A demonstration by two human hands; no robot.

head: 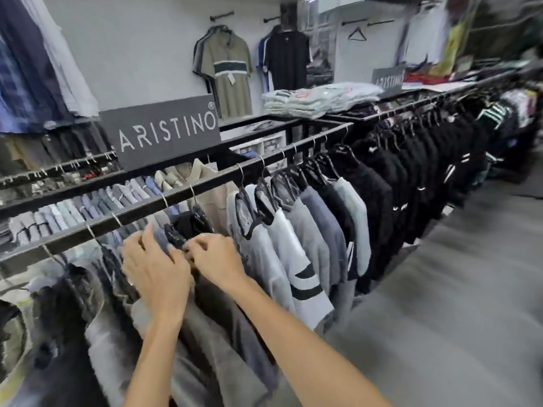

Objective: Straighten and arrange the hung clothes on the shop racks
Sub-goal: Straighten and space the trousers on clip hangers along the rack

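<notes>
A: Holding anything at the moment?

B: Gripping the dark shirt (176,239) with both hands. Curling the fingers of the left hand (152,265) over its collar cloth, and pinching the same cloth with the bent fingertips of the right hand (214,257).

A: Hanging where, exactly?

B: Hanging just below the black rail (205,183), towards its near end, squeezing in among grey and dark garments (111,348).

A: Seeing more along the black rail?

B: Seeing grey and white shirts (282,245) hanging under it just past the right hand, then spotting black tops (382,183) crowding under its far stretch.

A: And looking behind the black rail?

B: Making out a grey ARISTINO sign (167,130) standing just behind it, folded shirts (317,101) lying in a stack beyond its far end, and an olive polo (229,74) hanging on the wall well behind it. Blurring badly towards the far end, so not telling more.
</notes>
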